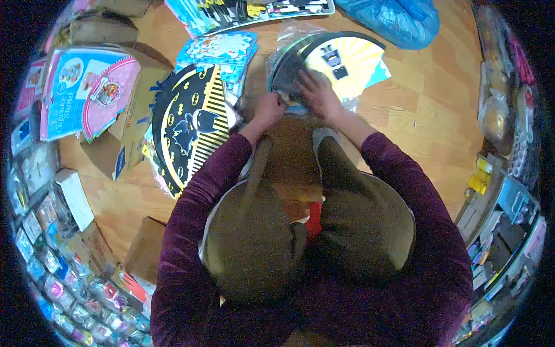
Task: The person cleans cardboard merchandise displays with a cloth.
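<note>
A fan-shaped stack of printed card sheets (355,58), white and pale yellow with a black curved band, lies on the floor in front of me, with clear plastic around it. My right hand (318,95) rests on its dark band with fingers spread, a little blurred. At the near left corner of the stack, my left hand (269,111) has its fingers closed; what they pinch is hidden. Left of that hand lies a black and yellow bat-patterned fan-shaped card set (193,124). Beyond it are blue printed cards (222,52) in a pile.
A tray of party items (254,14) and a blue plastic bag (399,20) lie at the far side. Pink and blue cupcake stand packs (87,92) lean on a cardboard box (136,110) at left. Packed shelves (497,191) line the right; many small packets (75,289) fill the lower left.
</note>
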Available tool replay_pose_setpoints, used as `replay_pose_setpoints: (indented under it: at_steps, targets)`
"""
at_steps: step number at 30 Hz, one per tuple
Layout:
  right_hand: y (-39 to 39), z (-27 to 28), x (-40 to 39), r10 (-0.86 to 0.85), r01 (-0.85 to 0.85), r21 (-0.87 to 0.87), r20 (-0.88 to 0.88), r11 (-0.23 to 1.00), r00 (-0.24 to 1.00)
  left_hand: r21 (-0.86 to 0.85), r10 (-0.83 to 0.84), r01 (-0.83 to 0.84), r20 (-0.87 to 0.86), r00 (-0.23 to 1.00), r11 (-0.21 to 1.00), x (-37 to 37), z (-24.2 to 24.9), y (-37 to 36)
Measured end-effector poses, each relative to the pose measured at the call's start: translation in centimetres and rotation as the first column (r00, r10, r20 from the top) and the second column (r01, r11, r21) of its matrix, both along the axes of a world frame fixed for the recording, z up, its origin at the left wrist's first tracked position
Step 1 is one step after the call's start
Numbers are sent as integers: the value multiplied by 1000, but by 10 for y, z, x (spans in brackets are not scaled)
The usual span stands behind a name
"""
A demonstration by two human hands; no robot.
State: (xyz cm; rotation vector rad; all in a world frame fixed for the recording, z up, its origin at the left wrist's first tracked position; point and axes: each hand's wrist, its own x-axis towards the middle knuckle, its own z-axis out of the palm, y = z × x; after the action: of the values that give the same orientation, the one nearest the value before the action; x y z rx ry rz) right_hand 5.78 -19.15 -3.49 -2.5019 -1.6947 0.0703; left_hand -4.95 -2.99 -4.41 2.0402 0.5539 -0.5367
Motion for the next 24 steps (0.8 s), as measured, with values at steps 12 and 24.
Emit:
replay_pose_setpoints:
  at_steps: [12, 24]
  targets:
    - [6, 2, 2, -201, 217, 86, -165, 972, 966, 149, 163, -185, 151, 975, 971, -3, 50, -1]
    - [12, 11, 0, -143, 286, 321, -403, 903, 904, -259, 246, -291, -192, 950, 921, 28, 6, -2]
